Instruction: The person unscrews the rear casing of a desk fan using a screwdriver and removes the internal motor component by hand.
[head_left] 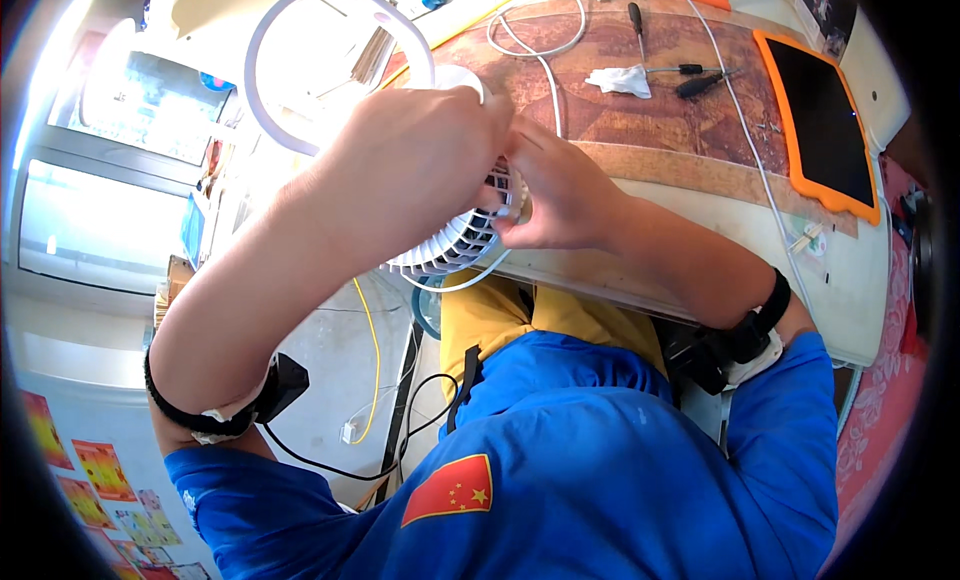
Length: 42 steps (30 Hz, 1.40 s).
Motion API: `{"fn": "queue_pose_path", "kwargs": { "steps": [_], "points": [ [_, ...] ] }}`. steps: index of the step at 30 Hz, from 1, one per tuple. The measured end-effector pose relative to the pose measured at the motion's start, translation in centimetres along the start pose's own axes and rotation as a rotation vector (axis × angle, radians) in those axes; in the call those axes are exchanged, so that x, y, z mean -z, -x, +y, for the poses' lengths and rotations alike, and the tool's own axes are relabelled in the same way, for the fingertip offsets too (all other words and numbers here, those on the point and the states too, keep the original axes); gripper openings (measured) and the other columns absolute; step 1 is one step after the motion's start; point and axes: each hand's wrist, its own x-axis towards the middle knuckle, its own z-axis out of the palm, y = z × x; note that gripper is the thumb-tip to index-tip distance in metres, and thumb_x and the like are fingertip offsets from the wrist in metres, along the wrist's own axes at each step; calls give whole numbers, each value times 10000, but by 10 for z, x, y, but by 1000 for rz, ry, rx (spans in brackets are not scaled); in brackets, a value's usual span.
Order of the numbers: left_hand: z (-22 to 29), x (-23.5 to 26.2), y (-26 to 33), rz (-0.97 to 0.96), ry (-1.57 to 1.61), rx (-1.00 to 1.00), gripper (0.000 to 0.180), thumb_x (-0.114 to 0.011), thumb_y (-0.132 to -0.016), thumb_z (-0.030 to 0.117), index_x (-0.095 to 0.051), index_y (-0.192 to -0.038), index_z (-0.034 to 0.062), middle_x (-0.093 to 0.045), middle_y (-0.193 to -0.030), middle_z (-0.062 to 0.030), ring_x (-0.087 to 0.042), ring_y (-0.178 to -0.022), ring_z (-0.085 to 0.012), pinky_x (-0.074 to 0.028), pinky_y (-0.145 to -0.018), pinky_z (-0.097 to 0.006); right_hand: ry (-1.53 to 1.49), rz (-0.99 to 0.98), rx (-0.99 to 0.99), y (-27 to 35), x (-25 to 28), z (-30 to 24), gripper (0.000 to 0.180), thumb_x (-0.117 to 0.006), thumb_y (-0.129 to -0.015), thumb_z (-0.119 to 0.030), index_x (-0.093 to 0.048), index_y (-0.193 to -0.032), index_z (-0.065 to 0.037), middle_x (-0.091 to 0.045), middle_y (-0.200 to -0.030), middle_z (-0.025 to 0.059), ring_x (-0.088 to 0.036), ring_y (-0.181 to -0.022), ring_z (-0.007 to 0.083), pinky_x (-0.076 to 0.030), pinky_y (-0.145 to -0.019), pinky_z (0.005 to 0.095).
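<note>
A small white fan (452,248) with a slatted round cage is held over the near edge of the table. My left hand (425,130) is bent over it from above, its thumb against the cage and its other fingers mostly hidden. From the right side my right hand (560,195) grips the cage rim, with the thumb low and the fingers curled near my left hand. Just beyond my left wrist stands a large white ring (256,90); whether it joins the fan is hidden. A white cord (470,283) loops below the cage.
On the brown patterned mat (660,130) lie a screwdriver (637,25), more dark-handled tools (698,83) and a crumpled white tissue (622,80). A tablet in an orange case (822,125) is at the right. White cables (738,105) cross the table; a yellow cable (372,330) hangs at its left.
</note>
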Motion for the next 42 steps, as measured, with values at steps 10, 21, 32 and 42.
{"fn": "queue_pose_path", "kwargs": {
  "steps": [10,21,32,42],
  "points": [
    [-2,6,-7,-179,-259,-66,150,-672,-752,235,-663,-746,85,-625,-690,-53,-647,-656,-230,-505,-606,-343,-40,8,-82,2,-1,1,587,-773,-570,-196,-490,-1043,8,-528,-1027,167,-575,-929,335,-506,-801,392],
    [-13,-7,-12,-14,-203,-334,159,-634,-681,135,-653,-835,98,-605,-774,-31,-636,-786,-201,-518,-649,-310,-2,16,-41,7,-7,4,607,-766,-583,-201,-474,-1048,57,-513,-1029,184,-568,-954,340,-505,-812,392],
    [1,7,-21,-341,46,380,232,-712,-728,267,-693,-819,54,-651,-719,-130,-650,-738,-290,-513,-703,-389,-61,58,-86,8,-11,5,580,-780,-584,-211,-511,-1068,-41,-524,-1045,130,-580,-938,310,-512,-777,398],
    [-9,-1,-18,-179,-278,-371,170,-631,-726,167,-636,-887,112,-597,-759,-48,-634,-756,-209,-501,-614,-342,4,69,-70,10,-10,0,547,-773,-592,-231,-534,-1045,-37,-524,-1056,133,-563,-986,312,-506,-807,398]
  ]
}}
